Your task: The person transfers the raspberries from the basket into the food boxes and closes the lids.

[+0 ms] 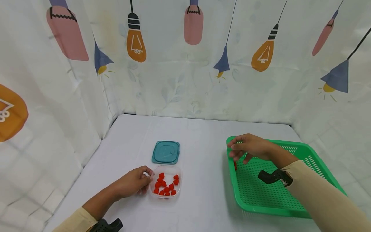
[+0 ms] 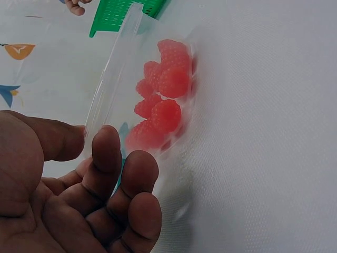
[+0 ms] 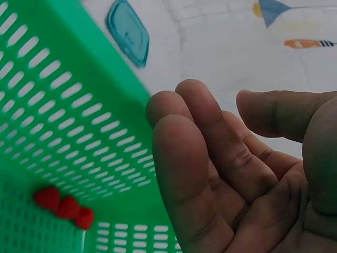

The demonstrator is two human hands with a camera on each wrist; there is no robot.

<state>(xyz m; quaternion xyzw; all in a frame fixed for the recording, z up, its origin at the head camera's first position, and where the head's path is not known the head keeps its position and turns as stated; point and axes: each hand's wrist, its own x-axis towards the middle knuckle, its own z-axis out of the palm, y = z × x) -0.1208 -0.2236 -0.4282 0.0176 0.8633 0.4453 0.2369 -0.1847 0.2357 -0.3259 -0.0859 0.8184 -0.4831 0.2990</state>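
A small clear plastic container (image 1: 179,180) stands on the table with several red raspberries (image 1: 166,189) inside. My left hand (image 1: 134,183) is at its left side, thumb and index finger pinching the rim, as the left wrist view shows. Over the far left edge of a green basket (image 1: 261,187) is my right hand (image 1: 250,146), its fingers loosely bent and nothing held. Down in a corner of the basket lie three raspberries (image 3: 67,207), seen in the right wrist view; from the head only a bit of red shows past the rim.
A teal square lid (image 1: 166,152) lies flat just behind the container. White table surface (image 1: 203,167) separates the container from the basket. Printed white curtains (image 1: 179,80) enclose the back and sides.
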